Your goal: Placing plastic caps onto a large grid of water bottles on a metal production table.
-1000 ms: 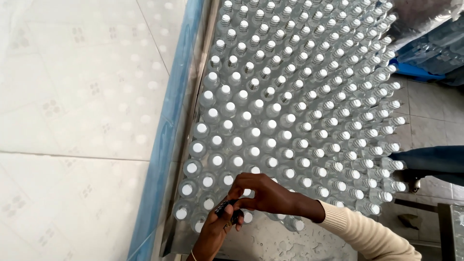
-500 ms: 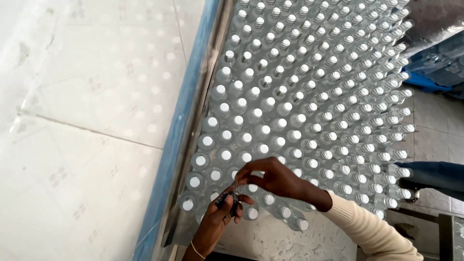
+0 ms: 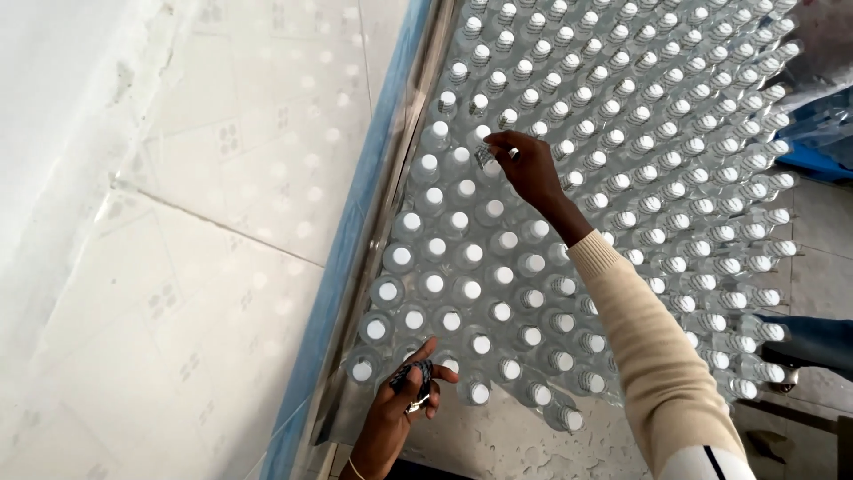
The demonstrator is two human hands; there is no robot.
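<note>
The right hand (image 3: 531,167) reaches far over the packed bottles (image 3: 622,178), fingers pinched on a small shiny seal (image 3: 484,156) above a bottle near the bench's (image 3: 498,444) left edge. The left hand (image 3: 404,396) hangs at the near edge by the front row, curled round a dark bundle of seals (image 3: 410,378), thumb up.

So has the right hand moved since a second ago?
Yes. The right hand has reached away from the left hand, several rows farther up the bottles, near the metal rail.
</note>
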